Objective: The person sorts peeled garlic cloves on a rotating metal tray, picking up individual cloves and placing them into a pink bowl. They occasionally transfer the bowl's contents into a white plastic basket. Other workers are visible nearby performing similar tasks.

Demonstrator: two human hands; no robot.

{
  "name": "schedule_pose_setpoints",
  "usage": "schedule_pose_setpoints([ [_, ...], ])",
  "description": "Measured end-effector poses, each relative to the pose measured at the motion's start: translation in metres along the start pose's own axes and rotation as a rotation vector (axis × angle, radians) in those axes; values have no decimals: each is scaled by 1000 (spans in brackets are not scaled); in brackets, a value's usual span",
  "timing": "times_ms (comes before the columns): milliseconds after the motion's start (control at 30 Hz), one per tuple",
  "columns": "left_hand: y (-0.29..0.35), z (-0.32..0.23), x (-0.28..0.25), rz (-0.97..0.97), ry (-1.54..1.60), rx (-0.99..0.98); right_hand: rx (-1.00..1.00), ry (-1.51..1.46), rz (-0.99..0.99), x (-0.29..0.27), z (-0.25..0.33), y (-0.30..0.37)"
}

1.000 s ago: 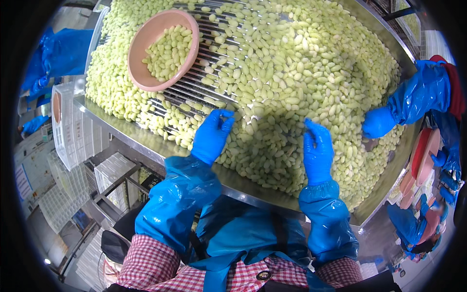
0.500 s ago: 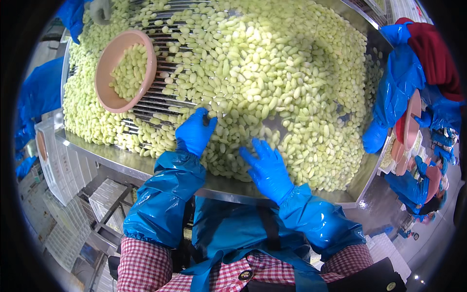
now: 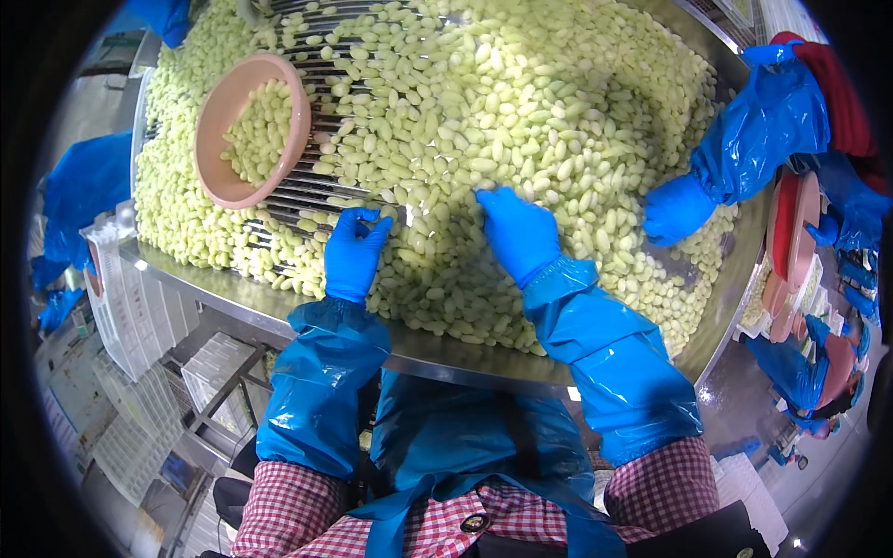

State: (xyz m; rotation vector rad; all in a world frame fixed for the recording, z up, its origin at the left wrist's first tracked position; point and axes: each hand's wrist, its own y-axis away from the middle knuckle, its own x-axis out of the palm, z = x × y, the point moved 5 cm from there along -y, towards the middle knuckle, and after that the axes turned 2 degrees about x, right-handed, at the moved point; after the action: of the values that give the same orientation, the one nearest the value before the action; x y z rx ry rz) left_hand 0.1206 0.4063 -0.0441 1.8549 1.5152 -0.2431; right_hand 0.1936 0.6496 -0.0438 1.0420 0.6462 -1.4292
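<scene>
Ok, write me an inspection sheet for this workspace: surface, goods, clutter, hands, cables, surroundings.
Surface: metal tray, with dark slats partly showing.
Goods: pale green fruit heaped across it; more fruit inside a pink bowl.
Clutter: white crates beyond the tray's left side.
Hands: left hand and right hand, blue-gloved, at the fruit; grip unclear.
Cables: none clear enough to tell.
Surroundings: another worker's gloved hand at right.

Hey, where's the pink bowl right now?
In the head view, the pink bowl is at the upper left, with green fruit to its left and metal bars to its right, beyond the left hand.
</scene>
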Motion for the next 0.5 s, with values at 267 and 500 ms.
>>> schedule_pose_setpoints([
  [267, -2, -18, 28, 24, -373, 139, 384, -630, 53, -31, -15, 45],
  [500, -5, -14, 11, -26, -358, -14, -123, -418, -294, -32, 33, -20],
])
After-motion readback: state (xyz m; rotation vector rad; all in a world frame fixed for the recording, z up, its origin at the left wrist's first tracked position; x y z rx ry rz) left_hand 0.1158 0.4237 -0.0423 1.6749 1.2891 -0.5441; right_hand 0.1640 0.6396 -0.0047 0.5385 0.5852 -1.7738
